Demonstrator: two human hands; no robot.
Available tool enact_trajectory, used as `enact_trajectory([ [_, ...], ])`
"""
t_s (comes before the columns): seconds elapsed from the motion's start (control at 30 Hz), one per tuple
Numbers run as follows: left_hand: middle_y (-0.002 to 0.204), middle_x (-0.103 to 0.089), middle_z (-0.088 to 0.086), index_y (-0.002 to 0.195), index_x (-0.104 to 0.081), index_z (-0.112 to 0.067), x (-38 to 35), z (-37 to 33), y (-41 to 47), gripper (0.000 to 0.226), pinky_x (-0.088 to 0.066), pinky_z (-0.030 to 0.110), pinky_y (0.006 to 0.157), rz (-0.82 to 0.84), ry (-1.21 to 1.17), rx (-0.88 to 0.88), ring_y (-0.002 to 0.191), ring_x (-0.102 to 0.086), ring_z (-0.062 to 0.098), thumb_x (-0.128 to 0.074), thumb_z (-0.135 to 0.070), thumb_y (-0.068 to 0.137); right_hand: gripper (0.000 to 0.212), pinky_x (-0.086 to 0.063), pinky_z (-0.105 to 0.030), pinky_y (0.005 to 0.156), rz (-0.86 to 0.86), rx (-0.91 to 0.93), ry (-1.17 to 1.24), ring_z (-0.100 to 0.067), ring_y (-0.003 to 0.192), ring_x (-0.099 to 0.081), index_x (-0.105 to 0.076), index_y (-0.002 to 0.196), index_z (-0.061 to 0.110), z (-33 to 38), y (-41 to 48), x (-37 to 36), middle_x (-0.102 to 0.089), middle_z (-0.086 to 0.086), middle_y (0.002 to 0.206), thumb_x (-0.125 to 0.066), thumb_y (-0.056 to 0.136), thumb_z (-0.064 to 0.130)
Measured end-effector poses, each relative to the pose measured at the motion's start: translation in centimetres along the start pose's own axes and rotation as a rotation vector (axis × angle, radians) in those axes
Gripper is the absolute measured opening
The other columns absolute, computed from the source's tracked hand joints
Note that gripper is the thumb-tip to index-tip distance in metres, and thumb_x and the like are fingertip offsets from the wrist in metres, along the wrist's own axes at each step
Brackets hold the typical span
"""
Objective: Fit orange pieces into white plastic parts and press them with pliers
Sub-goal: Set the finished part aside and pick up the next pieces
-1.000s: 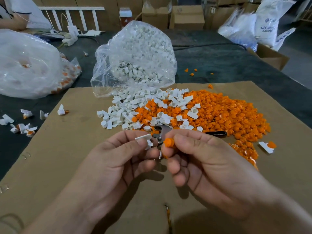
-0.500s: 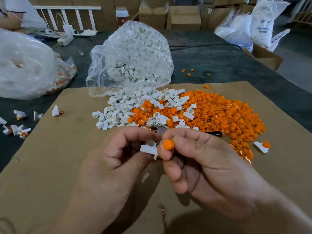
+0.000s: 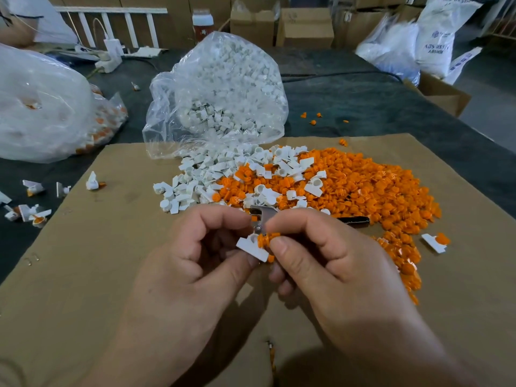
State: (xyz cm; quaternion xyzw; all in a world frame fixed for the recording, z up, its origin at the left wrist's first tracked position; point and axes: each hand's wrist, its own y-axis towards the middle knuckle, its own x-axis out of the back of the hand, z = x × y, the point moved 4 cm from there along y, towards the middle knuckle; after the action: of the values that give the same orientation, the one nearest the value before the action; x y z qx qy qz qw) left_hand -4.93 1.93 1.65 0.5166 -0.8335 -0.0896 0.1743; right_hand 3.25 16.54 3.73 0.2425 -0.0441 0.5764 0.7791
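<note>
Both hands are up over the cardboard sheet (image 3: pixel 111 275), knuckles toward the piles. My left hand (image 3: pixel 201 263) curls in, thumb underneath and fingers (image 3: pixel 223 219) arched on top, pinching the white part (image 3: pixel 251 248) by its flat tab. My right hand (image 3: pixel 329 263) sits opposite, thumb and forefinger clamped on the orange piece (image 3: pixel 265 240), which is right against the white part's round socket. The pliers (image 3: pixel 261 217) lie just beyond my knuckles, half hidden, at the edge of the orange pile (image 3: pixel 363 191).

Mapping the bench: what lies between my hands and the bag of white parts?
The head view shows the heap of loose white parts and orange pieces on the cardboard, with the pliers metal head at its near edge.
</note>
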Motion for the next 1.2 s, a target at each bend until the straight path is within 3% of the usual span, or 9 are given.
enact_trajectory([
  [0.07, 0.088, -0.074, -0.007, 0.095, -0.069, -0.048, -0.2, -0.2, 0.0, 0.042, -0.056, 0.017, 0.07, 0.007, -0.029, 0.021, 0.078, -0.07, 0.007, -0.086, -0.05, 0.056, 0.015, -0.052, -0.018, 0.055, -0.011, 0.051, -0.106, -0.007, 0.076, -0.066, -0.06, 0.104, 0.04, 0.1, 0.1, 0.1, -0.063, 0.018, 0.085, -0.054, 0.092, 0.033],
  [0.13, 0.086, -0.074, -0.005, 0.093, -0.071, -0.046, -0.4, -0.3, 0.1, 0.037, -0.054, 0.013, 0.068, 0.004, -0.091, 0.043, 0.077, -0.069, 0.005, -0.083, -0.043, 0.058, 0.011, -0.05, -0.018, 0.058, -0.024, 0.102, -0.209, -0.007, 0.079, -0.064, -0.059, 0.103, 0.039, 0.2, 0.2, 0.1, -0.061, 0.018, 0.086, -0.054, 0.094, 0.033],
  [0.27, 0.085, -0.074, -0.001, 0.09, -0.074, -0.039, -0.4, -0.4, 0.4, 0.036, -0.055, 0.014, 0.067, 0.039, -0.168, 0.072, 0.076, -0.069, 0.008, -0.083, -0.018, 0.063, 0.011, -0.045, -0.017, 0.066, -0.008, 0.218, -0.408, -0.001, 0.089, -0.058, -0.058, 0.102, 0.037, 0.7, 0.3, 0.0, -0.057, 0.019, 0.092, -0.049, 0.096, 0.033],
  [0.4, 0.076, -0.073, 0.005, 0.083, -0.076, -0.025, -0.6, 0.1, 0.6, 0.033, -0.054, 0.017, 0.058, 0.028, -0.377, 0.213, 0.064, -0.067, 0.012, -0.088, -0.011, 0.055, 0.015, -0.047, -0.021, 0.068, 0.021, 0.252, -0.443, -0.002, 0.09, -0.057, -0.06, 0.108, 0.032, 0.7, 0.3, -0.2, -0.056, 0.019, 0.097, -0.048, 0.098, 0.03],
  [0.63, 0.068, -0.067, 0.016, 0.079, -0.075, -0.007, -0.9, 1.2, 0.3, 0.051, -0.052, 0.021, 0.047, 0.1, -0.692, 0.472, 0.051, -0.062, 0.016, -0.1, -0.021, 0.037, 0.018, -0.047, -0.02, 0.068, 0.055, 0.233, -0.42, -0.001, 0.09, -0.056, -0.061, 0.108, 0.034, 0.8, 0.3, -0.3, -0.055, 0.02, 0.096, -0.046, 0.097, 0.034],
  [0.83, 0.076, -0.071, 0.022, 0.082, -0.076, -0.007, -1.3, 0.9, -0.3, 0.032, -0.058, 0.032, 0.057, 0.114, -0.638, 0.462, 0.06, -0.067, 0.022, -0.083, -0.022, 0.055, 0.01, -0.043, -0.013, 0.067, -0.015, 0.231, -0.466, 0.002, 0.087, -0.055, -0.055, 0.101, 0.038, 0.6, 0.2, -0.2, -0.054, 0.021, 0.091, -0.049, 0.096, 0.033],
  [0.97, 0.084, -0.075, 0.01, 0.093, -0.076, -0.023, -1.0, 0.9, -0.3, 0.046, -0.061, 0.044, 0.072, 0.128, -0.311, 0.317, 0.075, -0.071, 0.024, -0.089, -0.043, 0.054, 0.01, -0.043, -0.016, 0.065, -0.003, 0.236, -0.502, 0.002, 0.084, -0.053, -0.056, 0.102, 0.034, 0.3, 0.2, -0.4, -0.051, 0.02, 0.092, -0.049, 0.096, 0.032],
  [1.07, 0.083, -0.076, -0.004, 0.092, -0.074, -0.034, -0.8, 1.1, -0.2, 0.036, -0.061, 0.032, 0.064, 0.088, -0.168, 0.27, 0.075, -0.074, 0.015, -0.081, -0.049, 0.061, 0.01, -0.044, -0.018, 0.066, 0.037, 0.237, -0.504, 0.001, 0.086, -0.052, -0.057, 0.103, 0.032, 0.2, 0.2, -0.7, -0.05, 0.02, 0.094, -0.051, 0.096, 0.028],
  [1.2, 0.071, -0.069, 0.006, 0.093, -0.075, -0.027, -1.0, 1.2, -0.3, 0.025, -0.054, 0.03, 0.056, 0.099, -0.249, 0.287, 0.06, -0.066, 0.02, -0.079, -0.036, 0.071, 0.011, -0.045, -0.019, 0.07, 0.047, 0.244, -0.465, -0.003, 0.092, -0.056, -0.059, 0.101, 0.032, 0.3, 0.3, -0.7, -0.053, 0.018, 0.099, -0.056, 0.095, 0.023],
])
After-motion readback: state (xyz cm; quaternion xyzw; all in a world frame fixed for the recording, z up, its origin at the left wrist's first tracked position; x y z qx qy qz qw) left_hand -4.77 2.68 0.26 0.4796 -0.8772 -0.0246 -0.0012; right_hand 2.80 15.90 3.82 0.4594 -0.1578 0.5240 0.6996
